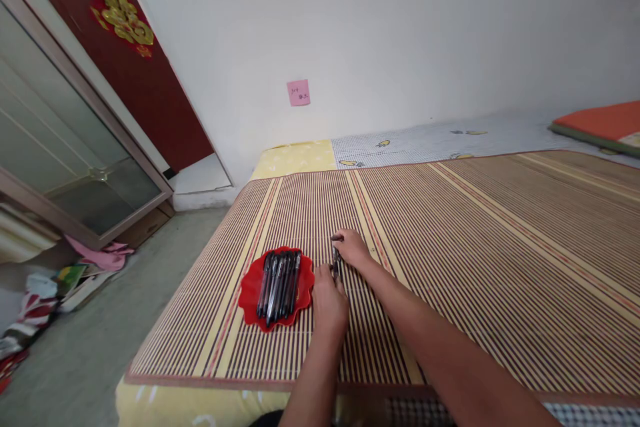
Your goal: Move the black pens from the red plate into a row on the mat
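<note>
Toward the near edge of the striped mat [475,267], two hands on one pen [335,257] beside a loaded dish

From the head view, the only one, the likeliest trouble is a slip. The right hand [353,250] has its fingers closed around the pen's far end, where a short dark piece juts sideways; whether that is a cap or another part, I cannot tell. The left hand [331,303] appears to pinch the near end between thumb and fingers, though its own fingers partly cover the grip. If one hand pulled harder than the other, the pen could spring loose and roll over the slats, perhaps past the mat's near edge.

A second risk is a nudge: the left hand is just beside the red dish [250,283], so a sideways jerk could push it toward the mat's left edge and the floor [140,280] beyond.

That dish, shallow with a wavy rim, sits near the mat's near-left corner. It holds a bundle of dark and clear pens [280,287], heaped roughly side by side, too overlapped to count. Tilting it could send the top ones sliding off.
</note>
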Demonstrator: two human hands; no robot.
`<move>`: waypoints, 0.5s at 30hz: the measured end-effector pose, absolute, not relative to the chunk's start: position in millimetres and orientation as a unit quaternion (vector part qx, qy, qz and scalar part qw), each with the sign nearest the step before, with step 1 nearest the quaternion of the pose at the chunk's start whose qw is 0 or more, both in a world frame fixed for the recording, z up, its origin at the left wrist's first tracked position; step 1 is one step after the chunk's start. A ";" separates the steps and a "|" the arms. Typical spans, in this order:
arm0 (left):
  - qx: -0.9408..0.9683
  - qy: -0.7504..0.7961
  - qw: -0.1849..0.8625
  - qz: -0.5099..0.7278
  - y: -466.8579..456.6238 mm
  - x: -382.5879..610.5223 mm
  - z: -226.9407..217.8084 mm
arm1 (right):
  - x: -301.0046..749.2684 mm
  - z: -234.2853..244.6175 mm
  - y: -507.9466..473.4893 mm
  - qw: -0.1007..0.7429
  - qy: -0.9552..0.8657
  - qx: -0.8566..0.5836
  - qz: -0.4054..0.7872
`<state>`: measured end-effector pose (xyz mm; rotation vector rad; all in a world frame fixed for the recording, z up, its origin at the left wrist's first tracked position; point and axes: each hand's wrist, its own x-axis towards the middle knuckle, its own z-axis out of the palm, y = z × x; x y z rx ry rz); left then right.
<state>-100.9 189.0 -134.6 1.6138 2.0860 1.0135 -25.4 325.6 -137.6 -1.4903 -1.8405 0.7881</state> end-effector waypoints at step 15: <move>0.588 0.746 0.097 0.297 187.8 -96.4 -133.0 | 67.2 -97.7 232.5 0.443 -0.588 -0.509 0.446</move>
